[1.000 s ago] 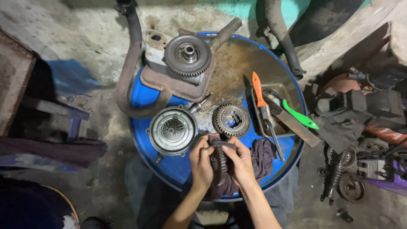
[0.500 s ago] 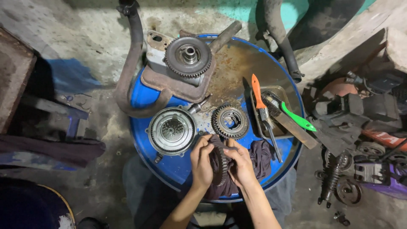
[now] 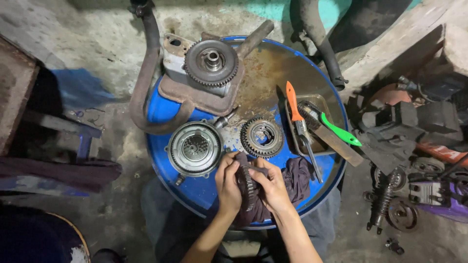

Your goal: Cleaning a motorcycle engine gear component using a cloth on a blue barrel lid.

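Left hand: closed around the near-left edge of a dark toothed steel gear ring, fingers curled over its rim, thumb towards the middle.
Right hand: clasped on the right side of the same gear ring, fingers wrapped tight with a dark grey-purple rag bunched under the palm.
Gear ring: held on edge between both hands, teeth showing in the gap between them, above the near rim of a round blue steel drum top.
Rag: draped from the hands out to the right across the drum top, part of it under the gear ring.
Just beyond the hands: a small round steel sprocket with an open centre, lying flat, close to the fingertips but apart from them.
To the left: a round grey clutch basket with slotted inner plate, lying flat, near the left hand.
Far side of the drum: a large dark gear on a rusty engine cover, beside a curved rusty exhaust pipe.
Right side: a shallow metal tray with an orange-handled tool and a green-handled brush lying across it.
Beyond the drum, on the right floor: a black coil-spring shock absorber among dark engine parts.
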